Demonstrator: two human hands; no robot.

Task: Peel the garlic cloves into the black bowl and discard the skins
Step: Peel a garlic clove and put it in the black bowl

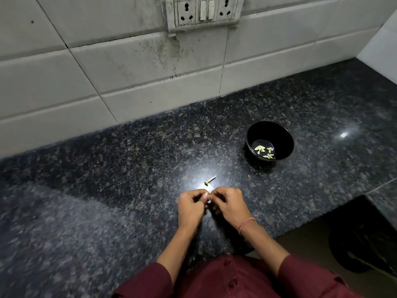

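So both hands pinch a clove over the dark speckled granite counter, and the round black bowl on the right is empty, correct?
Not empty: the head view shows several pale peeled garlic cloves in the round black bowl. The rest holds: left hand and right hand pinch a clove over the dark speckled granite counter.

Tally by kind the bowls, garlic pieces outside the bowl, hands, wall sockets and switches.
Black bowl: 1
Garlic stalk: 1
Garlic clove, pinched between both hands: 1
Left hand, right hand: 2
Wall sockets: 2
Switches: 2
Total: 9
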